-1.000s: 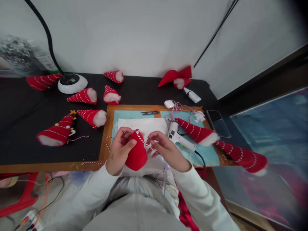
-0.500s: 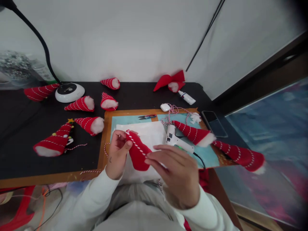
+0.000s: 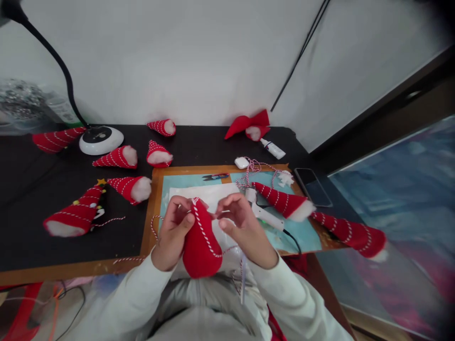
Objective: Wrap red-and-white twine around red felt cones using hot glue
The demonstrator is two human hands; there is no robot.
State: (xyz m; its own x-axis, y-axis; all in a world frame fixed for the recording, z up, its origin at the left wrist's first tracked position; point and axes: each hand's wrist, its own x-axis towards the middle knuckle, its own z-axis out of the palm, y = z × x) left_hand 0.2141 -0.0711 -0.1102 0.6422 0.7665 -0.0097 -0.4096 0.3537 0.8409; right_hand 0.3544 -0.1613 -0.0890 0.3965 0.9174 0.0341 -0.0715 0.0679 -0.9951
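My left hand (image 3: 174, 229) is closed on a red felt cone (image 3: 202, 255), gripping its side near the tip. Down the cone's face runs a red-and-white twisted cord (image 3: 205, 232), which bends at the lower right and trails off behind my right hand. My right hand (image 3: 241, 225) is beside the cone's upper right edge, fingers bent and thumb apart from them. Whether its fingertips touch the felt I cannot tell. To the right of that hand lies a white glue gun (image 3: 266, 215), partly hidden by it.
Several stuffed red cones, among them a decorated one (image 3: 76, 213), lie on the black table at left. More cones (image 3: 284, 201) lie at right. Cord (image 3: 254, 166), snips (image 3: 215, 177), a white bottle (image 3: 273, 148), a phone (image 3: 313, 187) and a lamp base (image 3: 101, 140) surround the work mat.
The red cone has come nearer my body and stands more upright. My right hand has left the cord at the cone's lower right and moved up beside its upper edge.
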